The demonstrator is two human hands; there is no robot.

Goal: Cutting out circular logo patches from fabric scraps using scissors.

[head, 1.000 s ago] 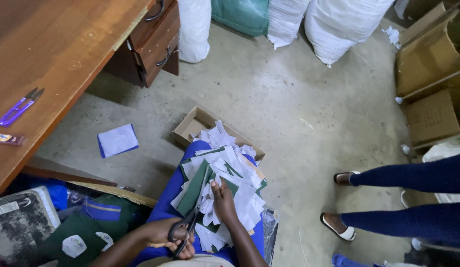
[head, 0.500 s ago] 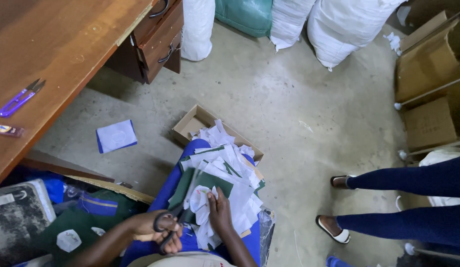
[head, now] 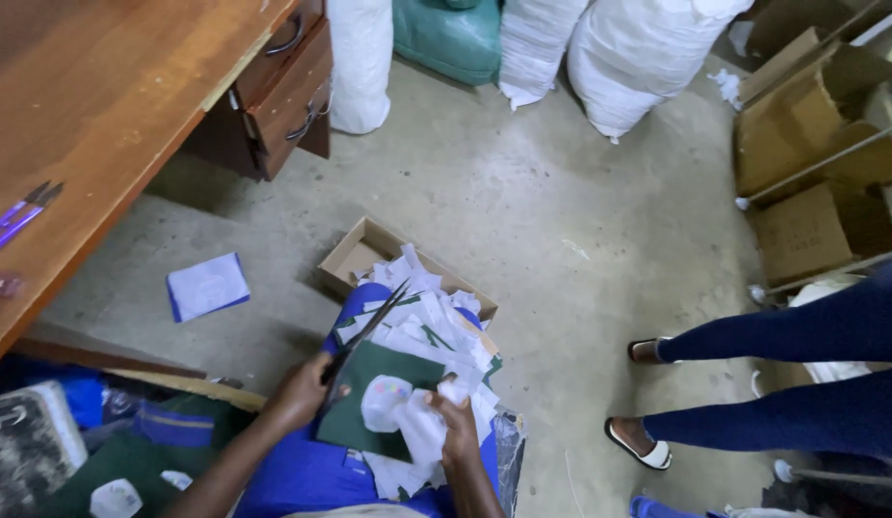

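My left hand [head: 299, 390] grips a pair of dark scissors [head: 365, 336] with the blades apart, pointing up and to the right over my lap. My right hand [head: 453, 427] holds a dark green piece of fabric [head: 369, 403] with a white round patch [head: 386, 403] on it, pinching white backing at its edge. Beneath both hands lies a heap of white and green cut scraps [head: 432, 321] on my blue-clad lap. The scissors' blades sit at the green piece's upper left edge.
A shallow cardboard box [head: 350, 257] lies on the concrete floor beyond the heap. A wooden desk [head: 91, 125] with drawers stands at left, purple scissors [head: 19, 219] on it. A blue-edged white piece [head: 207, 286] lies on the floor. Another person's legs [head: 772, 384] stand at right. White sacks [head: 638, 58] and cartons line the back.
My left hand has raised the scissors and opened the blades. My right hand has pulled a green piece with a white patch up from the heap. The view has tilted slightly.
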